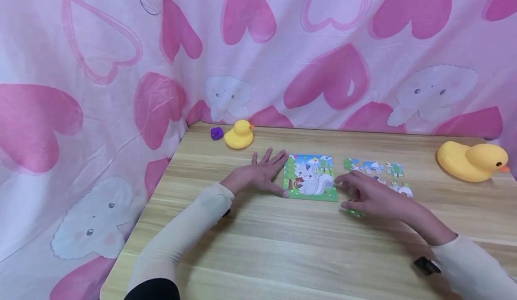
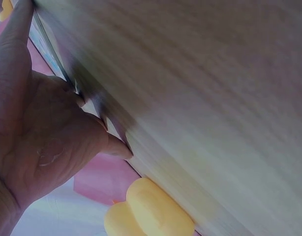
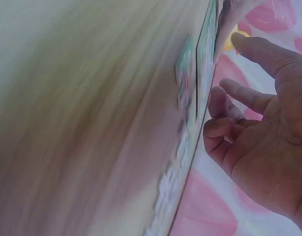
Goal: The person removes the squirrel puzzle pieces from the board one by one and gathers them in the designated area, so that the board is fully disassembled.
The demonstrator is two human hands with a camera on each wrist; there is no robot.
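Note:
A square squirrel picture lies flat on the wooden table, with green grass and blue sky around a pale squirrel. My left hand rests spread at its left edge, fingertips and thumb by the border; the left wrist view shows nothing gripped. Just right of the picture, my right hand hovers low over loose jigsaw pieces, partly covering them. Its index finger points to the picture's right edge, and the other fingers bend loosely. In the right wrist view the palm holds nothing. A green piece shows below the thumb.
A yellow toy duck and a small purple duck stand at the back left. A bigger yellow duck stands at the right. Behind the table hangs a pink heart-patterned curtain.

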